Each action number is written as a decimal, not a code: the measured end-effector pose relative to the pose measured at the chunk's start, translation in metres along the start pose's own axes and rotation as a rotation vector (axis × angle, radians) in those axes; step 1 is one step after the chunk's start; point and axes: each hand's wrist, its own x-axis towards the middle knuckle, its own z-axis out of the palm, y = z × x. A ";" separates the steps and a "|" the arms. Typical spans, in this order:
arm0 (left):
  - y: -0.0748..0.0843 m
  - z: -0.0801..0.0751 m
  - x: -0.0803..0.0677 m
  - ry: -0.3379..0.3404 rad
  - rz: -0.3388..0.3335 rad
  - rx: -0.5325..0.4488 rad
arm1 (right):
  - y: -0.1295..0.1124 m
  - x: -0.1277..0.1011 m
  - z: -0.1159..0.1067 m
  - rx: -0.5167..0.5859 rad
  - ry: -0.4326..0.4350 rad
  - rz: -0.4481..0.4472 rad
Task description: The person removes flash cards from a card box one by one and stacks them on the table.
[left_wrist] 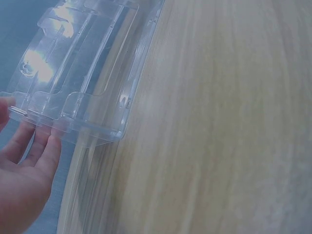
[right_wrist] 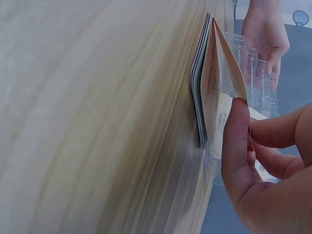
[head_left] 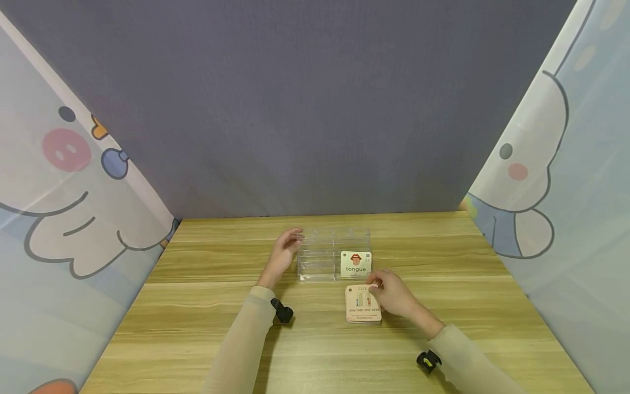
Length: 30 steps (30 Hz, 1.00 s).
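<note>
Left hand (head_left: 284, 253) reaches forward, fingers (left_wrist: 43, 151) straight and touching the left end of the clear rack (head_left: 325, 257), which stands mid-table (head_left: 206, 328). A "tongue" card (head_left: 356, 264) sits upright in the rack's front right slot. Right hand (head_left: 394, 295) rests on the card stack (head_left: 363, 307) lying just before the rack; thumb (right_wrist: 236, 141) and curled fingers pinch the top card (right_wrist: 229, 73), lifting its edge off the stack

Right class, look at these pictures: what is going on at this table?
A person sits at a wooden table. The left hand touches the side of a clear plastic card stand, which already holds one card reading "tongue". The right hand lifts the top card off a small stack of cards just in front of the stand.
</note>
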 end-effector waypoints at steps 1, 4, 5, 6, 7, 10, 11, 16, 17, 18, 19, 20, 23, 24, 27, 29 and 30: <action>0.000 0.000 0.000 -0.001 0.001 -0.002 | 0.000 0.000 0.000 -0.009 -0.002 0.004; 0.000 0.000 0.000 -0.003 0.010 0.002 | 0.000 0.002 0.001 -0.044 -0.002 0.008; 0.000 0.000 0.000 -0.002 0.012 0.002 | 0.000 0.002 0.001 -0.060 0.000 0.013; 0.000 0.000 0.000 -0.001 0.015 0.005 | -0.001 0.002 0.001 -0.078 0.004 0.010; 0.001 0.000 0.001 -0.001 0.015 0.003 | -0.001 0.003 0.001 -0.094 0.008 0.006; 0.001 0.000 0.000 0.001 0.023 0.007 | -0.003 0.003 0.001 -0.116 0.013 -0.001; 0.001 0.000 0.000 0.001 0.021 0.004 | -0.004 0.003 0.001 -0.119 0.013 -0.003; 0.001 0.000 0.000 -0.001 0.015 0.000 | -0.004 0.004 0.002 -0.121 0.012 0.012; 0.001 0.000 0.000 -0.002 0.012 -0.002 | -0.003 0.004 0.002 -0.129 0.012 0.013; 0.000 0.000 0.001 -0.003 0.013 -0.002 | -0.003 0.004 0.002 -0.137 0.012 0.013; 0.000 0.000 0.001 -0.005 0.013 -0.003 | -0.003 0.005 0.003 -0.148 0.012 0.012; 0.000 0.000 0.001 -0.007 0.015 -0.002 | -0.003 0.005 0.003 -0.161 0.011 0.012; -0.001 -0.001 0.002 -0.019 0.020 -0.002 | -0.003 0.006 0.004 -0.190 0.004 0.007; -0.001 -0.002 0.002 -0.024 0.019 -0.001 | -0.003 0.006 0.004 -0.200 0.002 0.006; 0.011 -0.003 -0.002 -0.038 0.022 0.015 | -0.004 0.007 0.005 -0.218 -0.008 0.006; 0.021 -0.003 -0.007 -0.045 0.023 0.017 | -0.004 0.007 0.005 -0.232 -0.014 0.006; 0.026 -0.003 -0.009 -0.046 0.022 0.018 | -0.004 0.007 0.005 -0.237 -0.018 0.010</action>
